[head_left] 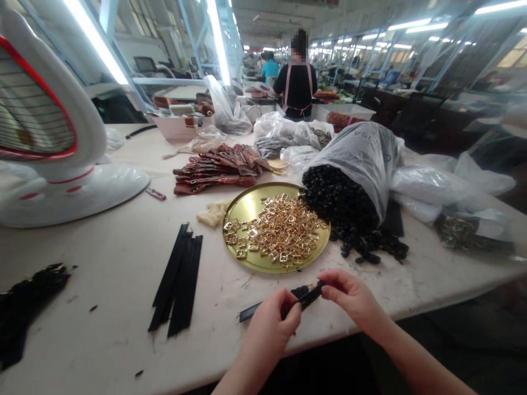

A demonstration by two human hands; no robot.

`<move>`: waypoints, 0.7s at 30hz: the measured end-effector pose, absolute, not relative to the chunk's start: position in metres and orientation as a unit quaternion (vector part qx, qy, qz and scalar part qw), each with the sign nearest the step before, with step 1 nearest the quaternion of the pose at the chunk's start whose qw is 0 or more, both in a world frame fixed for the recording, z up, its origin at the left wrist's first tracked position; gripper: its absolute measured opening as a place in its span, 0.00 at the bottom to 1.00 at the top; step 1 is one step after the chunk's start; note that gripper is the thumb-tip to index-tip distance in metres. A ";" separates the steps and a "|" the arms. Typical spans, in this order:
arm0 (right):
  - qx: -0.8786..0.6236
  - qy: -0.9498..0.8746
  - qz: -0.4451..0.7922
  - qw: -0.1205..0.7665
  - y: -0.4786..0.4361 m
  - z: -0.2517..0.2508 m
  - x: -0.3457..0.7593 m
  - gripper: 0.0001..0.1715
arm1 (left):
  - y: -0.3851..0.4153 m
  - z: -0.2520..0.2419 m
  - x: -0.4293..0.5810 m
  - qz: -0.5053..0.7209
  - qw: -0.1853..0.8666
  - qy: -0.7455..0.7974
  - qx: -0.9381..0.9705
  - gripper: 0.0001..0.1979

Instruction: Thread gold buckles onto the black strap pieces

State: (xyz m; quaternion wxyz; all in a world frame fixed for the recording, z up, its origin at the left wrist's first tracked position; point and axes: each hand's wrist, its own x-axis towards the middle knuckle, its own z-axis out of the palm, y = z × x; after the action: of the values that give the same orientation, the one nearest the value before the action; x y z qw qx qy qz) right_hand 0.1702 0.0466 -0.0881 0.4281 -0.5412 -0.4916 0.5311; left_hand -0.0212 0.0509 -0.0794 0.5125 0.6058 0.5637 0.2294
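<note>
Near the table's front edge, a black strip (309, 296) spans the gap between my two hands. The fingers of my left hand (276, 318) are closed on its left part. My right hand (349, 296) pinches its right end between thumb and fingertips. Another dark strip (249, 312) lies on the table, partly behind my left hand. Just beyond my hands is a round gold tray (251, 197) with a heap of small gold buckles (288, 230). Black pieces (341, 197) spill from a clear plastic bag (364, 153) right of the tray.
Black strips (185, 280) lie left of the tray, with a dark pile (33, 307) at far left. A white heater (82, 137), folded reddish pieces (222, 167), a pink bin (175, 129) and bags (432, 186) stand farther back. A person (298, 82) is beyond the table (115, 307).
</note>
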 end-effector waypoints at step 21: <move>-0.483 -0.421 0.615 0.461 -0.009 -0.082 0.141 0.12 | 0.007 -0.050 -0.011 0.183 0.418 0.531 0.714 0.10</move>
State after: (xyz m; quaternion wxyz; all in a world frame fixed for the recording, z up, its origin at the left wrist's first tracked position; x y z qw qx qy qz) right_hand 0.1406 -0.0087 -0.0817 0.4606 -0.4826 -0.4206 0.6149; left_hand -0.0111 0.0066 -0.0502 0.4179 0.7143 0.5306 0.1834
